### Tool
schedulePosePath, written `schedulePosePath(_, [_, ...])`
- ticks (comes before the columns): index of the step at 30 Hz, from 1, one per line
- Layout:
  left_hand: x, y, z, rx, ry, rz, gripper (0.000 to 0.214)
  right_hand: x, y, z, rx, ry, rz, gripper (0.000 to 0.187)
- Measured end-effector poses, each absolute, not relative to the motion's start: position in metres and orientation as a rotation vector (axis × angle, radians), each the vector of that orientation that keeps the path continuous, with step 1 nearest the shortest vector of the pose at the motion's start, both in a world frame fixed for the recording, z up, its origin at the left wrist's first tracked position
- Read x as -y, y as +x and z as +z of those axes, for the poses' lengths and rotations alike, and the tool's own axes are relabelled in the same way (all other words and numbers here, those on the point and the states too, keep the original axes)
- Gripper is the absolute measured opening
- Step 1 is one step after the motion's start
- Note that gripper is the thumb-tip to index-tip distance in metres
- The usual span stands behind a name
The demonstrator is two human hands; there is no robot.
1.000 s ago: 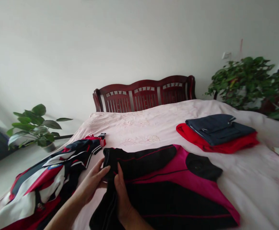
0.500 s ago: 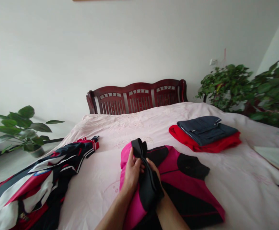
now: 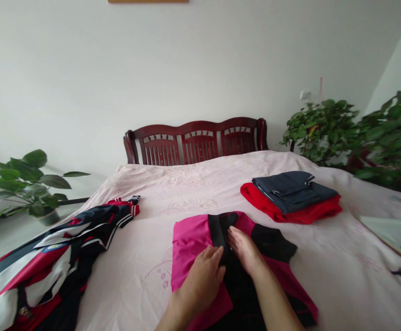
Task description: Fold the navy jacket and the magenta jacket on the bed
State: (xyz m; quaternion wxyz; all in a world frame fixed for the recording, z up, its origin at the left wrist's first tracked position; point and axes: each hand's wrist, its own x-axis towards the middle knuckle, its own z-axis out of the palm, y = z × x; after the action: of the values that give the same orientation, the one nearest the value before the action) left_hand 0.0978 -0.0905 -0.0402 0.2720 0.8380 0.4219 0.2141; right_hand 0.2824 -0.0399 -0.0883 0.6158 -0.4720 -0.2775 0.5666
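A magenta and black long-sleeved top (image 3: 190, 250) lies spread on the pale pink bedsheet (image 3: 131, 257). Its black sleeve (image 3: 217, 232) is folded across its middle. My left hand (image 3: 200, 280) lies flat on the magenta part, beside the sleeve. My right hand (image 3: 245, 250) rests on the black fabric, its fingertips touching the sleeve near the neck. Neither hand grips anything. The forearms hide the lower middle of the top.
A red, white and navy jacket (image 3: 48, 257) lies crumpled at the bed's left side. Folded navy trousers (image 3: 292, 191) sit on a folded red garment (image 3: 255, 198). A dark wooden headboard (image 3: 195, 142) and potted plants (image 3: 324, 131) stand beyond the bed.
The black sleeve, bunched up in both hands before, now lies flat across the top. Both hands have let go and pressed down on the fabric.
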Motion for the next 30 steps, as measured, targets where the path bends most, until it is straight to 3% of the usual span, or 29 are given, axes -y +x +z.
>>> schedulePosePath(5, [0.123, 0.078, -0.052, -1.098, 2.588, 0.258, 0.063, 0.033, 0.245, -0.049, 1.415, -1.342, 0.676, 0.055])
schedulePosePath(9, [0.131, 0.091, -0.086, -1.137, 2.696, 0.335, 0.072, 0.023, 0.185, -0.035, 2.107, -1.265, 0.263, 0.051])
schedulePosePath(13, [0.137, 0.1, -0.121, -1.235, 2.819, 0.561, 0.083, -0.003, 0.164, -0.051, 2.51, -1.327, 0.223, 0.052])
schedulePosePath(19, [0.144, 0.111, -0.163, -1.281, 2.994, 0.919, 0.086, -0.039, 0.175, -0.077, 2.507, -1.556, 0.352, 0.068])
schedulePosePath(24, [0.144, 0.091, -0.162, -1.03, 2.954, 1.015, 0.061, -0.042, 0.179, -0.066, 2.469, -1.562, 0.343, 0.061])
schedulePosePath(27, [0.132, 0.053, -0.138, -0.95, 2.613, 0.964, 0.053, -0.027, 0.188, -0.056, 2.363, -1.55, 0.177, 0.057])
schedulePosePath(30, [0.107, 0.016, -0.109, -1.383, 1.858, 1.192, 0.057, -0.003, 0.203, -0.059, 2.176, -1.595, -0.044, 0.059])
